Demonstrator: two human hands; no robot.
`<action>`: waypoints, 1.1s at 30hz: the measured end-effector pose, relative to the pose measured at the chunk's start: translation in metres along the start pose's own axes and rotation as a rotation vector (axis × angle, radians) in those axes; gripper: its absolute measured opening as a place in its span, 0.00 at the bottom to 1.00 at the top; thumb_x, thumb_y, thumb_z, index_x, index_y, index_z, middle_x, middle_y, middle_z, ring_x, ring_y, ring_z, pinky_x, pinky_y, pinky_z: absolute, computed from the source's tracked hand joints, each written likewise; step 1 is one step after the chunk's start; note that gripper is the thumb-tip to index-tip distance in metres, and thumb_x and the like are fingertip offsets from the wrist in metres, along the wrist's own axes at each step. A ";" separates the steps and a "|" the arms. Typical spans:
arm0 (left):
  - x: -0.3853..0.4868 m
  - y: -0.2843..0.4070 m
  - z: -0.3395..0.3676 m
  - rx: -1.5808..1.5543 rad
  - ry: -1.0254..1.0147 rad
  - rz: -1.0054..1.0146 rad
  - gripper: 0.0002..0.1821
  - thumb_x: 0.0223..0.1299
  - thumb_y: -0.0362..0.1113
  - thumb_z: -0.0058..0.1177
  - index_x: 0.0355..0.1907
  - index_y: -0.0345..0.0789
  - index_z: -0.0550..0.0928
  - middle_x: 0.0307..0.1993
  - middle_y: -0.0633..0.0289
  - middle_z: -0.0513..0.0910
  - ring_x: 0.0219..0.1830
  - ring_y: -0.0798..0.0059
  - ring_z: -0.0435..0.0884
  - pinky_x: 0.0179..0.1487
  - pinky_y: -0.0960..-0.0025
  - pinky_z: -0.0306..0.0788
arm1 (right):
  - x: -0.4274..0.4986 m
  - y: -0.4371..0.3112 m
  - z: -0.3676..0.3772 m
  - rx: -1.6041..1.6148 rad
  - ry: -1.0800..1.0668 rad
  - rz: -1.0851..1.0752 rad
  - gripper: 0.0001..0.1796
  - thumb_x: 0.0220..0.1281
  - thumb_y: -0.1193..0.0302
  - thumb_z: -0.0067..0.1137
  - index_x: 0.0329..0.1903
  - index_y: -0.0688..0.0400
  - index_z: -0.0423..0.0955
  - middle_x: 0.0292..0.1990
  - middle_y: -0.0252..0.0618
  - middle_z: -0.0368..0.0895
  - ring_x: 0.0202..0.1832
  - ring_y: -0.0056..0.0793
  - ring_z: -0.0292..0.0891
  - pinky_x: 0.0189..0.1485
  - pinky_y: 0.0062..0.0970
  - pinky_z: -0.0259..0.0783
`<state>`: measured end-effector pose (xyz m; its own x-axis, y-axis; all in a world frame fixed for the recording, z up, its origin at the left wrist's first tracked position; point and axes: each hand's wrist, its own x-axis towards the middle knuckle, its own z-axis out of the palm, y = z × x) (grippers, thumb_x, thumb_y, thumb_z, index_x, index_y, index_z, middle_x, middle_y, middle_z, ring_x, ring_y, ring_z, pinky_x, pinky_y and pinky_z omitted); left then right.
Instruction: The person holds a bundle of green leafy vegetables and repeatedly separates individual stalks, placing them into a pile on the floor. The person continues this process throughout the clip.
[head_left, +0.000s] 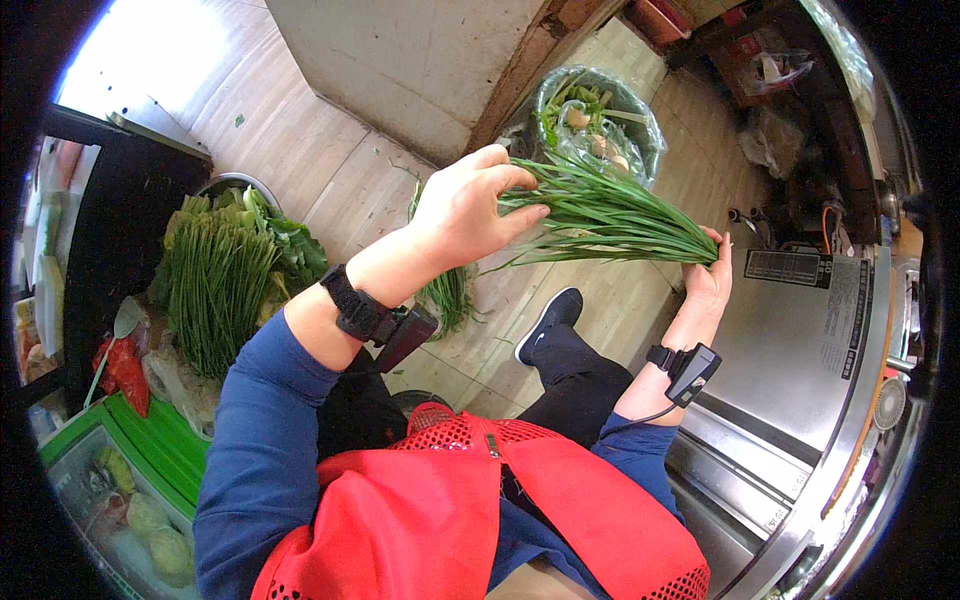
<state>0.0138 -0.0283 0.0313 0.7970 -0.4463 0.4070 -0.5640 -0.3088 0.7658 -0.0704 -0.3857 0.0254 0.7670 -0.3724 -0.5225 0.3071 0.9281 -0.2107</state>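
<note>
A loose bundle of green garlic chives (615, 214) is stretched across between my two hands above the floor. Its narrow right end rests in my right hand (709, 270), the fingers behind it and the thumb side towards me. At the spread-out left end, my left hand (480, 206) has leaves between thumb and forefinger; its other fingers are curled out of sight. Below my left forearm, more chives (448, 300) lie on the floor, partly hidden.
A plastic-lined bin (656, 150) holding vegetable scraps and eggshells stands beyond the bundle. At left, a thick stack of chives (221, 289) sits by leafy greens (300, 244), above a green-lidded bin (161, 435). A stainless-steel appliance (787, 337) borders the right side.
</note>
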 end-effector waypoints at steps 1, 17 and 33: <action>0.001 0.000 0.001 -0.007 -0.001 -0.003 0.11 0.45 0.37 0.62 0.31 0.34 0.80 0.26 0.60 0.71 0.26 0.67 0.72 0.30 0.69 0.67 | 0.000 0.001 0.001 -0.044 0.018 -0.040 0.14 0.60 0.65 0.54 0.22 0.54 0.62 0.22 0.31 0.66 0.30 0.26 0.65 0.40 0.29 0.66; 0.008 -0.006 0.015 -0.763 0.321 -0.458 0.03 0.55 0.27 0.51 0.29 0.30 0.78 0.26 0.71 0.76 0.31 0.87 0.71 0.37 0.81 0.66 | 0.017 -0.009 -0.022 -0.024 -0.041 0.023 0.13 0.63 0.63 0.48 0.25 0.56 0.64 0.25 0.35 0.69 0.36 0.32 0.67 0.50 0.39 0.65; -0.031 -0.008 0.028 -0.042 -0.685 -0.003 0.06 0.47 0.35 0.52 0.29 0.38 0.79 0.26 0.56 0.79 0.35 0.57 0.78 0.37 0.59 0.71 | 0.037 -0.045 -0.036 0.032 0.237 -0.212 0.15 0.60 0.75 0.42 0.50 0.64 0.69 0.50 0.47 0.72 0.55 0.41 0.65 0.60 0.43 0.60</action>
<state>-0.0123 -0.0351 -0.0016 0.4744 -0.8802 0.0089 -0.5420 -0.2842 0.7909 -0.0762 -0.4413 -0.0135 0.5324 -0.5441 -0.6485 0.4667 0.8278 -0.3114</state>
